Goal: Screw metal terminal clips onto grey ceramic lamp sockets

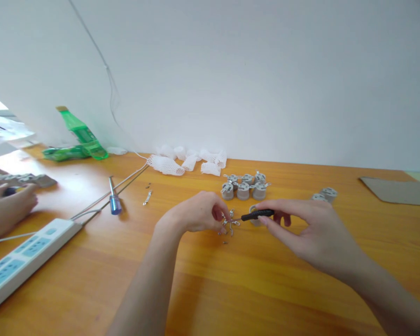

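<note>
My right hand [301, 228] holds a screwdriver by its black handle [257, 214], the thin shaft pointing left. The fingertips of my left hand [203, 212] are pinched together at the edge of a small pile of metal clips [233, 224]; what lies between them is too small to make out. A tiny screw [225, 242] is on the table just below the pile. Partly hidden behind the screwdriver and my right fingers stands a pale round ceramic piece [255, 220]. Beyond my hands, several grey ceramic lamp holders [243, 191] with metal tabs stand in two rows.
More grey round pieces [328, 194] stand at right, near flat cardboard [399, 191]. White foam netting [166, 164] lies along the wall. At left are a blue-handled screwdriver [115, 204], a power strip [31, 254], cables, a tilted green bottle [82, 133] and another person's hand [12, 205].
</note>
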Action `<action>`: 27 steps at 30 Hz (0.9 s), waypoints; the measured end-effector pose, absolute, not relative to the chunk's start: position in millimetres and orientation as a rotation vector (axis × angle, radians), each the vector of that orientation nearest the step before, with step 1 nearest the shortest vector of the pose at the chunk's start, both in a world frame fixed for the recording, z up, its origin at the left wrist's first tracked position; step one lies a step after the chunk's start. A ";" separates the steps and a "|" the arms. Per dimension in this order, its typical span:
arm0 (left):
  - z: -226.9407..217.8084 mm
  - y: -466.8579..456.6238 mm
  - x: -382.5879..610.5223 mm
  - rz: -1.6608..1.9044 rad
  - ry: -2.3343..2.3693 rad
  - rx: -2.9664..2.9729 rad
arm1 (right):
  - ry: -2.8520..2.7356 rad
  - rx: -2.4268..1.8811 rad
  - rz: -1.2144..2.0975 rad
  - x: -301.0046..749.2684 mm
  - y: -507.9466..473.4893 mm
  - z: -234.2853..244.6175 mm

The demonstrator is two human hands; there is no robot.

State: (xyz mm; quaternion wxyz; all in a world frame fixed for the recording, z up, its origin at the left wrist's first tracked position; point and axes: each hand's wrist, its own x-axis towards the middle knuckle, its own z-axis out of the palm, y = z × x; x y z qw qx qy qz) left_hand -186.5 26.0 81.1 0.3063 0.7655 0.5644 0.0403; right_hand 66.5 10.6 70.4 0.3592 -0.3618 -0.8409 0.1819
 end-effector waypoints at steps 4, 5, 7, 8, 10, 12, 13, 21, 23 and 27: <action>79.8 28.1 -178.8 0.158 1.417 2.019 | -2.153 -0.961 0.423 71.4 12.1 74.0; 78.5 28.8 -178.0 0.166 1.416 2.022 | -2.152 -0.961 0.408 72.5 12.3 74.9; 75.5 30.1 -177.6 0.178 1.429 2.030 | -2.150 -0.960 0.383 74.7 12.8 77.2; 74.0 30.5 -177.4 0.184 1.435 2.037 | -2.150 -0.963 0.375 76.2 13.3 78.6; 71.4 31.3 -176.1 0.204 1.452 2.053 | -2.154 -0.976 0.362 80.6 15.0 81.6; 68.8 32.0 -172.3 0.258 1.511 2.071 | -2.154 -0.997 0.349 87.0 17.6 84.5; 67.4 32.5 -169.4 0.296 1.551 2.080 | -2.150 -1.009 0.339 90.8 19.3 85.8; 52.3 34.1 -139.1 0.439 1.518 2.141 | -2.175 -1.067 0.233 106.5 32.8 84.2; 50.8 33.3 -133.8 0.477 1.493 2.152 | -2.202 -1.079 0.235 104.4 35.0 80.5; 50.8 32.6 -127.6 0.511 1.494 2.158 | -2.253 -1.082 0.244 100.8 37.0 75.5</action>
